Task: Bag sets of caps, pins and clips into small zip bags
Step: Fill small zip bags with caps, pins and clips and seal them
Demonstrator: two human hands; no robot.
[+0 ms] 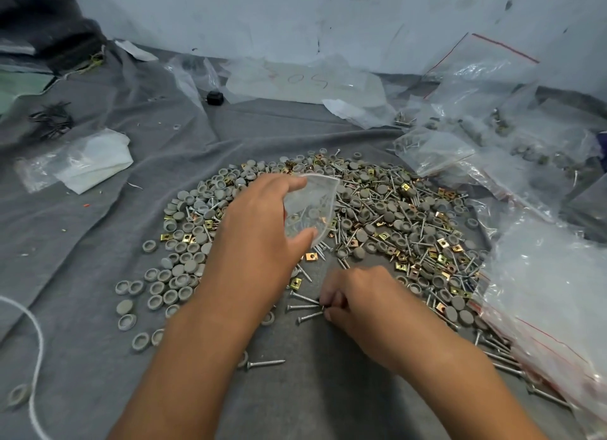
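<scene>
Nearby, filled zip bags (538,275) right, cloth (82,242), white cord (37,341)

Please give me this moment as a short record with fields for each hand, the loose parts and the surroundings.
left hand: left hand holds a small clear bag above the pile, parts already inside
right hand: right hand pinches screws off the grey cloth
loose parts: grey caps, brass clips and screws mixed in one pile
surroundings: filled bags heaped at right; white cord at left
</scene>
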